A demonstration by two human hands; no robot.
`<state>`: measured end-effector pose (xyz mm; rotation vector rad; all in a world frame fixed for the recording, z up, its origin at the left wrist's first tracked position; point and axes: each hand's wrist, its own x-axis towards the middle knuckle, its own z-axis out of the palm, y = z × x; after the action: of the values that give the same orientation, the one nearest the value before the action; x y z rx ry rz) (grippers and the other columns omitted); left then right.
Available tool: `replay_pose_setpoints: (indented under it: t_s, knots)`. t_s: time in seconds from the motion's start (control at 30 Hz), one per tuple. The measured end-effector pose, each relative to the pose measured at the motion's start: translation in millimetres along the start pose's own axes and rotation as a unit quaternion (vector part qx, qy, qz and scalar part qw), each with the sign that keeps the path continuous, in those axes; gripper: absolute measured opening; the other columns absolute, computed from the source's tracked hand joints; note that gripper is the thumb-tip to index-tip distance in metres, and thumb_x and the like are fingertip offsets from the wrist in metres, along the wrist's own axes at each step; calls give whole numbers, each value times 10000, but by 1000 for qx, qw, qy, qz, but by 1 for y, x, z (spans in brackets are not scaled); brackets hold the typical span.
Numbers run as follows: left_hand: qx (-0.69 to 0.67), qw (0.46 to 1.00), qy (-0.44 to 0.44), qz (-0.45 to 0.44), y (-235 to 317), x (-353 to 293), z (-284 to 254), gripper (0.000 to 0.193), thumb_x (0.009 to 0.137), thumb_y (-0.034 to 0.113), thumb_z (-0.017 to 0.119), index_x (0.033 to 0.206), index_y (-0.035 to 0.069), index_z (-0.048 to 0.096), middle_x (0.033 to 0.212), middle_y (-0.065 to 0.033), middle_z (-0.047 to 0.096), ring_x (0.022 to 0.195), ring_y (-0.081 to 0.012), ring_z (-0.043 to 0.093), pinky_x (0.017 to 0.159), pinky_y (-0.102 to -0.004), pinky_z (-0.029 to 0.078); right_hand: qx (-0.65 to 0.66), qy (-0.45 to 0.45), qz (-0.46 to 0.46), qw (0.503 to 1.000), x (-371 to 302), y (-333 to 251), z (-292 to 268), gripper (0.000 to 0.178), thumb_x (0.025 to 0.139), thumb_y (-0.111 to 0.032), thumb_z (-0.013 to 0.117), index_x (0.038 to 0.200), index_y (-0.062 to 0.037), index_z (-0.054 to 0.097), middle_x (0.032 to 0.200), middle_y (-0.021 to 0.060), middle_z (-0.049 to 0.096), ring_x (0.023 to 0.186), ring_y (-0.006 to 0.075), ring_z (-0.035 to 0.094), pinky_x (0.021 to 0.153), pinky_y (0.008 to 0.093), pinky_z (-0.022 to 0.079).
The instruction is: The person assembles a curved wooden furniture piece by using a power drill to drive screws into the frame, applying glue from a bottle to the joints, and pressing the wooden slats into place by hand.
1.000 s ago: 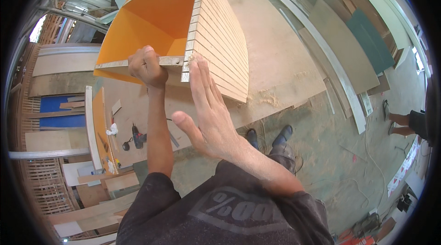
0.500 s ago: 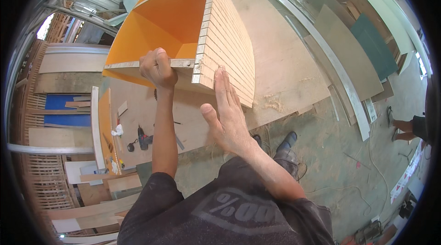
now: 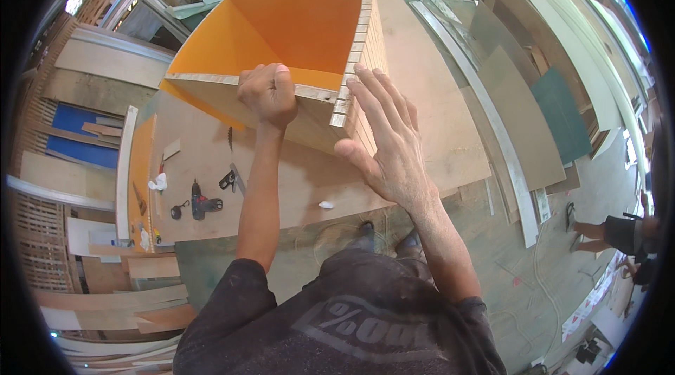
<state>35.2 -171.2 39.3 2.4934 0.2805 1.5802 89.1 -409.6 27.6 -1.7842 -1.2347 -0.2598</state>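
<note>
Your left hand (image 3: pixel 269 97) is curled into a fist over the near rim (image 3: pixel 314 92) of the box (image 3: pixel 299 27), gripping it. Your right hand (image 3: pixel 392 146) is open, fingers stretched out and thumb apart, at the grooved side (image 3: pixel 375 41); whether its fingertips touch the wood, you cannot tell from here. The box, orange inside, stands on the worktop (image 3: pixel 306 179) ahead of you. Left of your left forearm lie a drill (image 3: pixel 199 201), a tape measure (image 3: pixel 176 212) just beside it, and a white rag (image 3: pixel 159 182). A small white piece (image 3: pixel 325 204) lies between your forearms, near the worktop's front edge.
</note>
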Motion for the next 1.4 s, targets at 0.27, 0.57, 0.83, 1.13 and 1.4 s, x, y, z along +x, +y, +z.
replay_pose_setpoints:
  t_s: [0.27, 0.57, 0.83, 1.13, 1.4]
  knots:
    - [6, 1000, 8, 10, -3, -1, -3, 362, 879, 147, 499, 535, 69, 419, 500, -90, 407, 481, -252, 416, 616, -382, 348, -50, -9, -23, 998, -2, -2, -3, 655, 995, -596, 571, 1426, -104, 601, 1588, 55, 474, 1469, 340, 367, 1182, 538, 285]
    - [0, 999, 29, 20, -2, 1, -2, 362, 875, 149, 515, 528, 79, 439, 492, -78, 413, 475, -248, 418, 608, -381, 352, -8, 0, 2, 1000, 7, -8, -20, 668, 977, -666, 517, 1413, -171, 624, 1601, 74, 439, 1469, 341, 356, 1181, 529, 297]
    - [-3, 999, 28, 17, -5, -1, 0, 365, 861, 151, 539, 518, 92, 427, 484, -67, 410, 464, -244, 401, 605, -370, 348, -111, -1, 11, 994, 5, -11, -12, 554, 1049, -624, 423, 1333, -237, 698, 1622, 93, 399, 1489, 377, 314, 1194, 540, 257]
    - [4, 999, 32, 17, -5, 0, 1, 377, 866, 157, 536, 512, 94, 422, 470, -62, 384, 458, -244, 381, 599, -368, 337, 33, -16, 63, 997, 10, -11, -13, 737, 1108, -590, 173, 1359, -124, 685, 1583, 159, 452, 1515, 370, 310, 1235, 527, 258]
    - [-5, 1000, 24, 18, 0, 2, 3, 363, 854, 153, 507, 503, 101, 433, 467, -55, 397, 455, -229, 379, 595, -366, 328, 169, 31, 71, 983, -5, -10, -4, 679, 1123, -513, 285, 1552, 2, 394, 1617, 236, 354, 1538, 382, 278, 1246, 519, 239]
